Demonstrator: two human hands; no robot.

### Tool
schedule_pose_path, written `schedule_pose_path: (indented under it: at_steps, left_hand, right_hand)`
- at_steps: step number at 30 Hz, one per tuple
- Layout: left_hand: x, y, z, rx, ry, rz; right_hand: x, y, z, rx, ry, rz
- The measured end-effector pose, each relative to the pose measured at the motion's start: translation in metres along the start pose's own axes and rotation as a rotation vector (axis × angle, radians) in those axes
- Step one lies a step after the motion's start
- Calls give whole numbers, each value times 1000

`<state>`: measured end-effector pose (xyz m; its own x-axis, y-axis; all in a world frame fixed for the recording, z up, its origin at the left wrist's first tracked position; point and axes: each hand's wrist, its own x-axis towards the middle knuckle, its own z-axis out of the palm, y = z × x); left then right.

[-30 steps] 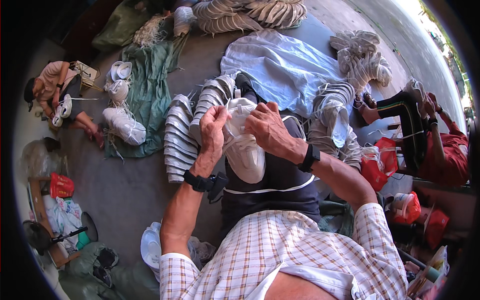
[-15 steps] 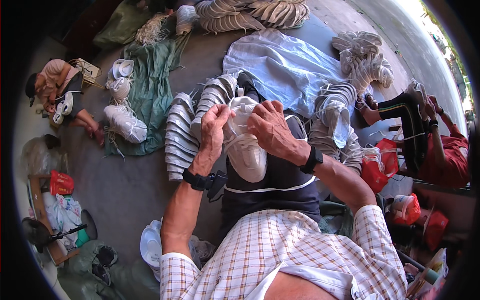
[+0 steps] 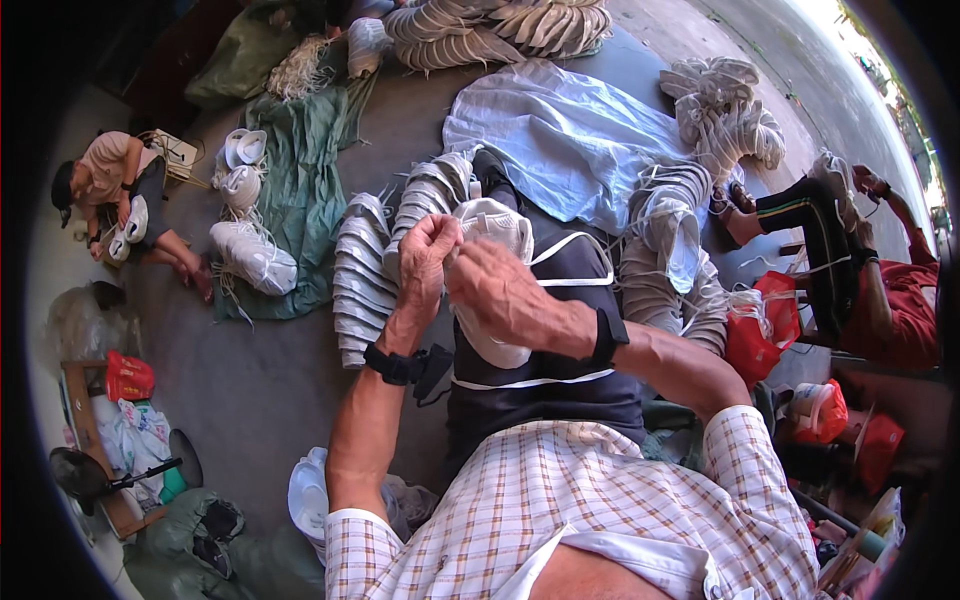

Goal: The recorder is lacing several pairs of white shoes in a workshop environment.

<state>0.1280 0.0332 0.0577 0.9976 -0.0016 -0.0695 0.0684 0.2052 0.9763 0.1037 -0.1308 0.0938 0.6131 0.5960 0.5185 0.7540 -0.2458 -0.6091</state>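
A white sneaker [image 3: 497, 228] rests on my dark-trousered thighs, its toe toward me. Over its lacing area my two hands meet. My left hand [image 3: 424, 262] is closed in a pinch at the sneaker's left side, where the shoelace appears to be between thumb and forefinger. Beside it, my right hand [image 3: 512, 298] lies across the middle of the sneaker with fingers curled in; what its fingertips hold is hidden. A loose white shoelace [image 3: 580, 258] loops from the sneaker to the right over my thigh. Another white strap [image 3: 540, 381] crosses my lap.
Stacks of nested white shoes stand left [image 3: 360, 285] and right [image 3: 668, 225] of my legs. A pale blue cloth [image 3: 560, 130] covers the floor ahead. Co-workers sit far left [image 3: 105, 185] and right [image 3: 885, 300], both with shoes. A red bag [image 3: 762, 325] is at right.
My right hand has moved left and slightly down across the sneaker, close to my left hand. A shoelace loop now shows on the right of the sneaker. My left hand has barely moved.
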Motion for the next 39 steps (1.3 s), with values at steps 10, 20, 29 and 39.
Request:
schedule_pose_path:
  at_steps: [10, 20, 29, 39]
  left_hand:
    - [-5, 17, 6, 538, -72, 127]
    - [-15, 44, 0, 1299, -406, 574]
    - [-4, 51, -11, 1234, -579, 578]
    - [-29, 1, 21, 270, 123, 258]
  right_hand:
    - [-5, -54, 6, 336, -12, 62]
    - [-14, -56, 6, 296, -161, 42]
    - [-14, -55, 3, 347, -70, 72]
    - [66, 42, -36, 603, 525, 656]
